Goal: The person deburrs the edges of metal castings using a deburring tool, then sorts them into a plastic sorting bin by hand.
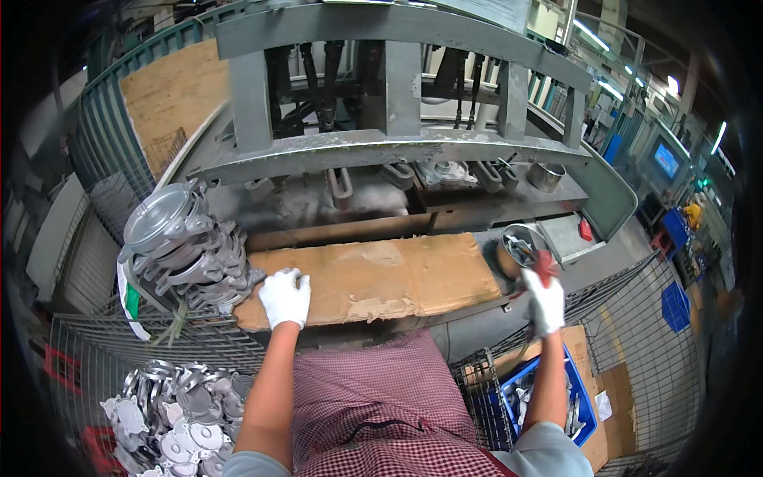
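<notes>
My left hand (285, 299), in a white glove, rests on the left end of a flat cardboard sheet (381, 278). Its fingers are loosely bent, the thumb stands apart, and nothing shows in it. Just beyond it rises a stack of round silver metal castings (184, 238). On the right, my gloved right hand (546, 306) is closed on a red-handled tool (544, 266), blurred so that its kind is unclear. That hand is beside a round metal pot (509, 258) with small metal pieces in it.
A grey machine frame (401, 147) spans the back, with a casting (445, 172) beneath it. Many castings (187, 421) fill a wire cage at lower left. A blue crate (588, 413) with metal parts stands at lower right. A small red object (586, 230) lies right of the pot.
</notes>
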A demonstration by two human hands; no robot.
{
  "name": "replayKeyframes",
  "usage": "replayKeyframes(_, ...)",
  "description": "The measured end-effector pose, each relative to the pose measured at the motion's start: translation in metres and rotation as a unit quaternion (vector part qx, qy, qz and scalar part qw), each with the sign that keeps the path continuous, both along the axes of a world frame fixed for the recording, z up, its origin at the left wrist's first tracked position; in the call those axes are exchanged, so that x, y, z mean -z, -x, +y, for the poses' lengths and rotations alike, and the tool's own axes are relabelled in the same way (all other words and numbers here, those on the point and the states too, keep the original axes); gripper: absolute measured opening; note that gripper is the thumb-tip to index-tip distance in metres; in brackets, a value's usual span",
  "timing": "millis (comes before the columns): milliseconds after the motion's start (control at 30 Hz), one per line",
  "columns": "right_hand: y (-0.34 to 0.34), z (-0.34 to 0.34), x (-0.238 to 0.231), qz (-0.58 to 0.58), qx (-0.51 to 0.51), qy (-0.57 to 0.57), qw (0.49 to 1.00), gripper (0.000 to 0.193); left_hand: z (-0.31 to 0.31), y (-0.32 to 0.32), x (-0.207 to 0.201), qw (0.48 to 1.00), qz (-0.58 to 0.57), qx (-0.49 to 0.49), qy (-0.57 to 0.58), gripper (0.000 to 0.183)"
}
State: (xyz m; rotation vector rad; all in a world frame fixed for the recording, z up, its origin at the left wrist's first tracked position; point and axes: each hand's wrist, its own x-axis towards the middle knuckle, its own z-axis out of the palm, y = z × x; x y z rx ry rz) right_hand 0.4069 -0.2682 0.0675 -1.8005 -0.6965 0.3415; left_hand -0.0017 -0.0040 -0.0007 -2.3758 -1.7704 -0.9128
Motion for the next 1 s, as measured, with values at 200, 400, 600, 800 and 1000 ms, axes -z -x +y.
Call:
replayKeyframes(200, -0.002, 0.157, -0.044, -0.162, -0.063, 0.175, 0.969, 0.058, 0.001, 0.004, 0.005, 1.0, -0.002, 0.002, 0.003, 0.028)
replayKeyframes(400, -0.031, 0.214, -0.056, -0.318, -0.018, 0.339, 0.885, 0.053, 0.002, 0.003, 0.004, 1.0, -0.016, 0.011, 0.001, 0.026)
replayKeyframes(600, -0.02, 0.227, -0.058, -0.284, -0.028, 0.304, 0.909, 0.059, 0.0, 0.002, 0.001, 1.0, -0.008, 0.006, 0.0, 0.024)
replayKeyframes(800, -0.001, 0.29, -0.051, -0.276, -0.069, 0.332, 0.899, 0.059, 0.0, 0.003, -0.001, 1.0, -0.011, 0.008, 0.015, 0.022)
replayKeyframes(1000, -0.043, 0.271, -0.059, -0.222, 0.039, 0.322, 0.919, 0.057, 0.001, 0.002, 0.0, 1.0, -0.017, 0.011, -0.013, 0.021)
